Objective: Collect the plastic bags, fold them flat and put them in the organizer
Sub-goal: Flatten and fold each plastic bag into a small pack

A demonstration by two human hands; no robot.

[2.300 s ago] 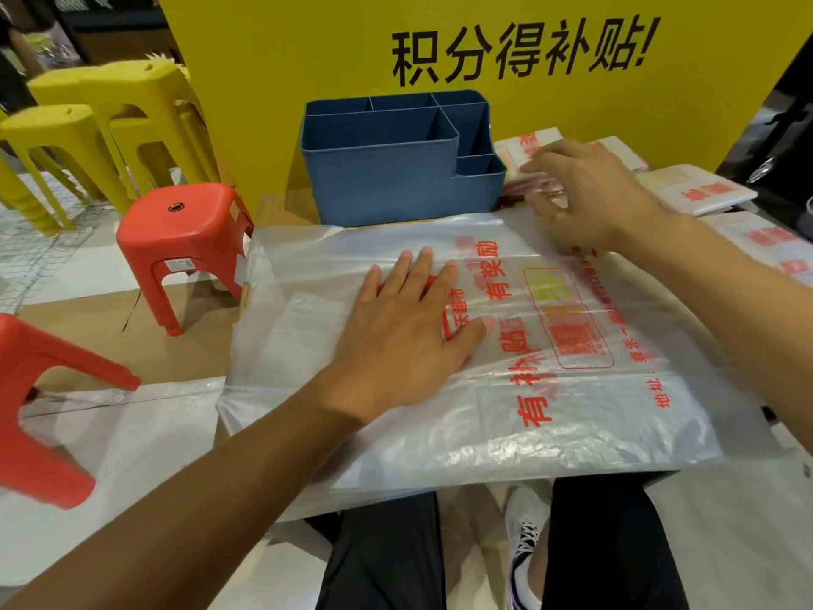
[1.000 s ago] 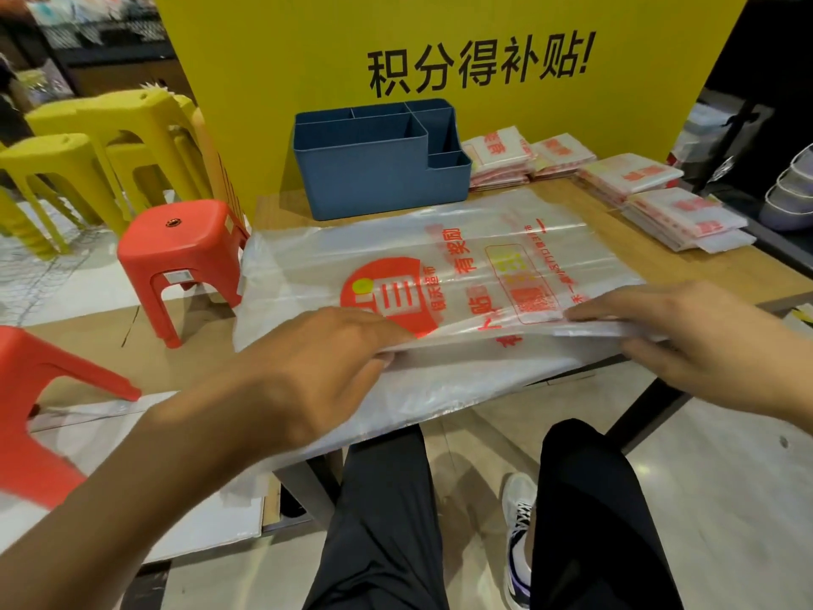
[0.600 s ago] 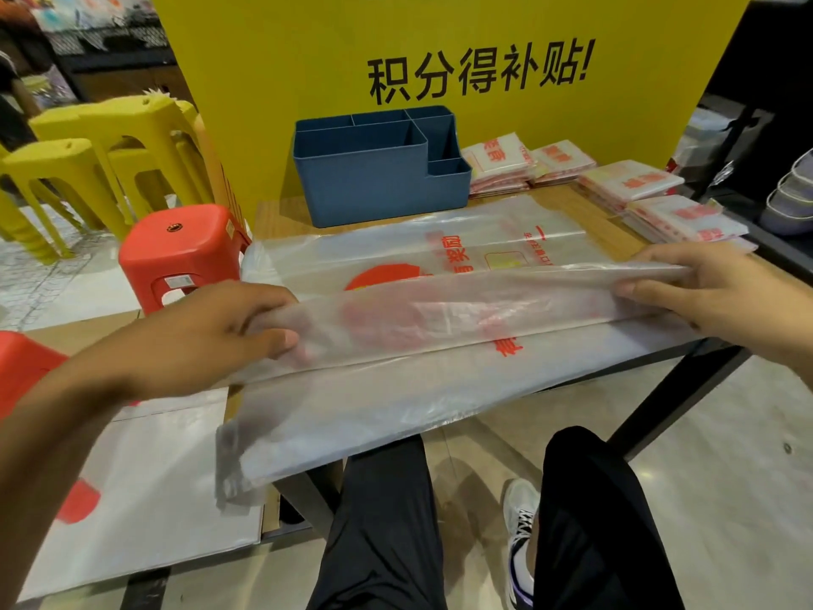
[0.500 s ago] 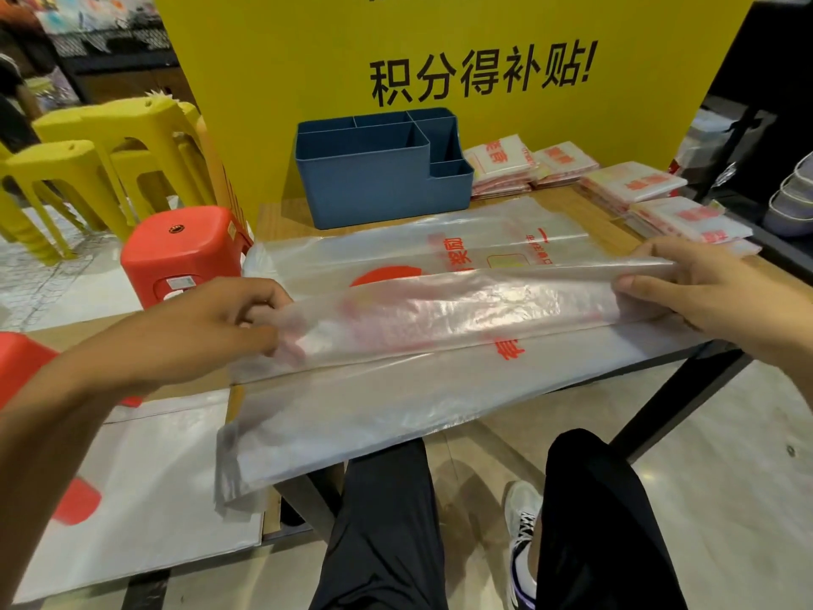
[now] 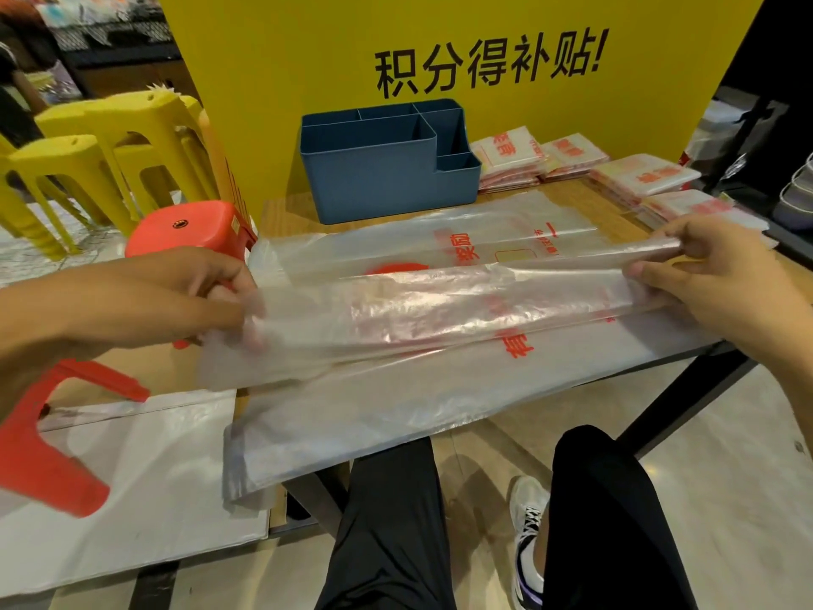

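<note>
A large clear plastic bag [image 5: 440,310] with red print lies across the wooden table [image 5: 286,213], its near part hanging over the front edge. My left hand [image 5: 176,297] pinches the bag's left end and my right hand [image 5: 704,275] pinches its right end. Between them a lengthwise fold of the bag is lifted above the rest. The blue organizer [image 5: 387,169] stands at the back of the table with its compartments showing nothing inside. Several stacks of folded bags [image 5: 510,156] lie to its right.
A yellow sign board [image 5: 484,46] rises behind the table. Red stools [image 5: 193,226] and yellow stools [image 5: 101,147] stand to the left. Another flat plastic bag [image 5: 132,486] lies on the low surface at lower left. My legs are under the table's front edge.
Both hands left the flattened bag, took hold of its near edge at each end and have carried it up and away from me, folding the bag lengthwise.
</note>
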